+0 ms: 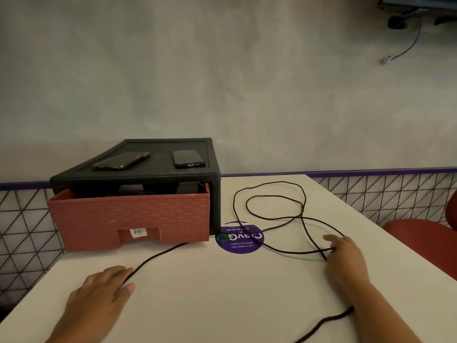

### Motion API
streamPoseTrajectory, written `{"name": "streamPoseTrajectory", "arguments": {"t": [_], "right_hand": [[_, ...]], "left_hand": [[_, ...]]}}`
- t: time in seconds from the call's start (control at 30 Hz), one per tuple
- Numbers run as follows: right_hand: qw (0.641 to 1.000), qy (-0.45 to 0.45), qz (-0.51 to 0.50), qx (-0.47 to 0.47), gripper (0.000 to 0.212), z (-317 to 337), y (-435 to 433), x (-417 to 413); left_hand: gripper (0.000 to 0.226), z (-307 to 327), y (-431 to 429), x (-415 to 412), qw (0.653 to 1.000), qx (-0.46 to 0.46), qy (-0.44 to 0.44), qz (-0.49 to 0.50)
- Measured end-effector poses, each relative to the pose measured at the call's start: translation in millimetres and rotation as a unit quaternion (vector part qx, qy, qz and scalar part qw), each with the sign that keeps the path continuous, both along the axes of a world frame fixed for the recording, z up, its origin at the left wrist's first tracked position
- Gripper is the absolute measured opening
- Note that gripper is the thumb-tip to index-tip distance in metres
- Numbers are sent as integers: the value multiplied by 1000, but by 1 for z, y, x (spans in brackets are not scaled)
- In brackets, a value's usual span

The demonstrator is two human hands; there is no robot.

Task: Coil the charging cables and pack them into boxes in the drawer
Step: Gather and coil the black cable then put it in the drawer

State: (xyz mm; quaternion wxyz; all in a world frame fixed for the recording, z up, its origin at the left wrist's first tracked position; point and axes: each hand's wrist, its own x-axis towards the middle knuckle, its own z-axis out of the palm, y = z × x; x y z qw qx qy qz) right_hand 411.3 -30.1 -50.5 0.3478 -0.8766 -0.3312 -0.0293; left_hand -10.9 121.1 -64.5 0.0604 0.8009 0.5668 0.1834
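A long black charging cable [272, 194] lies in loose loops on the white table [222, 305], right of the drawer unit. One strand runs left to my left hand [99, 295], which lies palm down and pinches the cable between thumb and fingers. My right hand [346, 258] grips the cable where two strands cross. Another stretch trails off near my right forearm. The black drawer unit [215, 184] stands at the back left, its red brick-patterned drawer [133, 216] pulled slightly out. Dark items show inside it, but I cannot make them out.
Two phones [121, 160] [189, 158] lie on top of the drawer unit. A round purple sticker [239, 240] is on the table beside the drawer. A red chair [420, 238] stands off the right edge. Wire mesh [24, 231] borders the table at the back and left.
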Motion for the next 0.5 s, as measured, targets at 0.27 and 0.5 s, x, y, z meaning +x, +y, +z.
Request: {"name": "streamPoseTrajectory", "arguments": {"t": [0.27,0.5], "right_hand": [[989,81,-64,105,36,9,-24,9],[973,-48,-35,224,25,26,-23,-19]], "left_hand": [[37,-8,4,-4,1000,8,-14,-4],[23,0,-4,14,983,150,-5,-103]]}}
